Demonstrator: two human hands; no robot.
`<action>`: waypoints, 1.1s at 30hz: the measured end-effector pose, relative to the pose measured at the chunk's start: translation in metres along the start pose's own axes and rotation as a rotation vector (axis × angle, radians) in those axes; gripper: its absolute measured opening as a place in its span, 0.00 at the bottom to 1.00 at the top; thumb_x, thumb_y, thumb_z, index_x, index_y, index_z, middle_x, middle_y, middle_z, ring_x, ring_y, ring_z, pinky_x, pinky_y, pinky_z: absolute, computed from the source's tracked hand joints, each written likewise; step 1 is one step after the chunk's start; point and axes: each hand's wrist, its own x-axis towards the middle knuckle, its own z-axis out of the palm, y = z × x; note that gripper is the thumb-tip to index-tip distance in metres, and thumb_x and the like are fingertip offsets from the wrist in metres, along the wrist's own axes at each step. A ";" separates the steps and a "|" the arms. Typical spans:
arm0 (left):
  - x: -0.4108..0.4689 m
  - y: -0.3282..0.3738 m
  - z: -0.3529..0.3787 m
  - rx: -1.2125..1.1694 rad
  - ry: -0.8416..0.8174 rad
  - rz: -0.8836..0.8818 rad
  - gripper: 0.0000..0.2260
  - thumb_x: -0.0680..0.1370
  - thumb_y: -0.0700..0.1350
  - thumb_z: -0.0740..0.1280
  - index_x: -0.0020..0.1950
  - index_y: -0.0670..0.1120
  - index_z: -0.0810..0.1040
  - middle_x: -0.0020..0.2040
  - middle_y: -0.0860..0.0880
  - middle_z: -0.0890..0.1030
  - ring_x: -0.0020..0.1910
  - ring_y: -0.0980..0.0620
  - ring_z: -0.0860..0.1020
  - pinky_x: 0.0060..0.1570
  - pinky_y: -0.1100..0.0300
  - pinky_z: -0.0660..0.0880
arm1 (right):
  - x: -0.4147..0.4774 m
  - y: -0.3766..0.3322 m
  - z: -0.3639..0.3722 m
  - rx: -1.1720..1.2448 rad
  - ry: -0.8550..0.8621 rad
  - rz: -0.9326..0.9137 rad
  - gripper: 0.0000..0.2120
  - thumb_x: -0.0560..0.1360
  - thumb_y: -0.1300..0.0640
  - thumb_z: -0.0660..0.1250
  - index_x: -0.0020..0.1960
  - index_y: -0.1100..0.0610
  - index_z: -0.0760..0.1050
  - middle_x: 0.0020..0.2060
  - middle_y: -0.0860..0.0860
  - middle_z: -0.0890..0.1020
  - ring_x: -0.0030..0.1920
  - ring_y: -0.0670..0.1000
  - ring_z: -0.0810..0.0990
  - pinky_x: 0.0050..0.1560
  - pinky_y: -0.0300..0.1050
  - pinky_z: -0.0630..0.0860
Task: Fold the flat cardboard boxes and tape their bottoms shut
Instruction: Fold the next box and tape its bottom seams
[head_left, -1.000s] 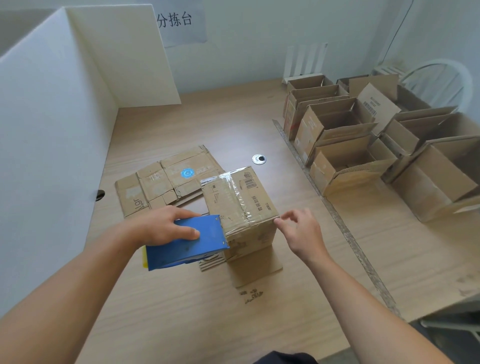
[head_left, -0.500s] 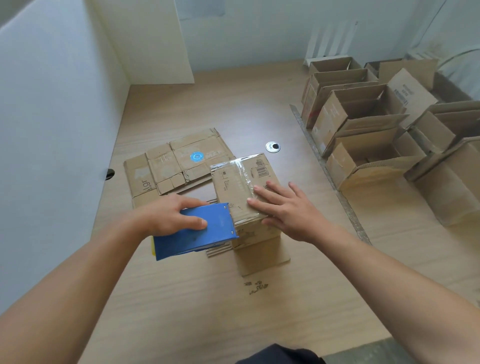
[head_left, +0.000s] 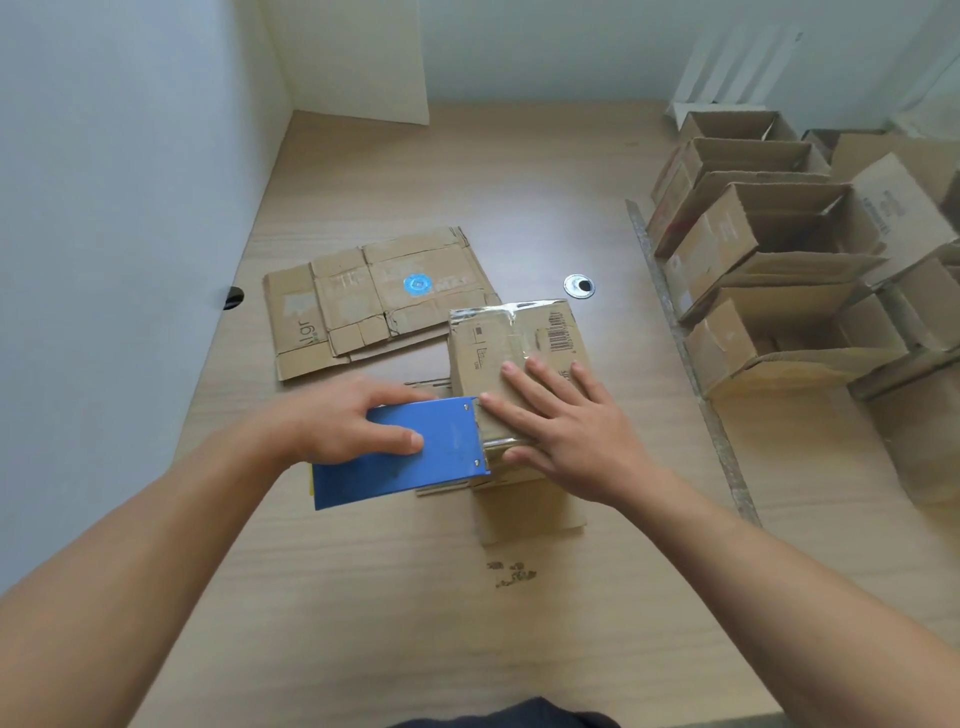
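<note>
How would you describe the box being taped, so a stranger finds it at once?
On the table, open boxes stand at the right. Near the middle one box stands alone, the right hand flat on it, the left hand holding a blue tape dispenser against it. Only this one is closed on top, with shiny tape and a barcode.

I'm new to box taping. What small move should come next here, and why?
Probably tilt the blue tape dispenser held by the left hand to sever the shiny clear tape: the dispenser sits at the near edge of the small brown cardboard box, the tape already spans its top, and the right hand presses flat there.
</note>
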 end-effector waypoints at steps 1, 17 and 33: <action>-0.002 -0.004 -0.002 -0.015 -0.005 -0.003 0.17 0.65 0.68 0.66 0.53 0.80 0.73 0.55 0.65 0.80 0.54 0.63 0.78 0.61 0.52 0.74 | 0.000 0.001 -0.001 0.005 -0.006 0.005 0.29 0.79 0.32 0.47 0.78 0.37 0.55 0.78 0.46 0.64 0.77 0.52 0.63 0.73 0.62 0.62; -0.019 -0.038 -0.016 -0.025 -0.042 -0.100 0.20 0.68 0.61 0.68 0.59 0.66 0.80 0.52 0.65 0.83 0.50 0.64 0.80 0.58 0.59 0.75 | 0.003 -0.001 -0.005 0.026 -0.068 0.048 0.28 0.78 0.29 0.41 0.78 0.31 0.46 0.80 0.42 0.56 0.79 0.48 0.55 0.75 0.55 0.48; 0.030 0.005 0.008 0.285 -0.013 -0.167 0.15 0.76 0.61 0.67 0.60 0.58 0.80 0.55 0.54 0.81 0.53 0.51 0.78 0.55 0.52 0.77 | 0.009 -0.010 -0.015 0.213 -0.092 0.124 0.33 0.70 0.23 0.45 0.73 0.29 0.59 0.79 0.39 0.55 0.80 0.45 0.48 0.78 0.57 0.41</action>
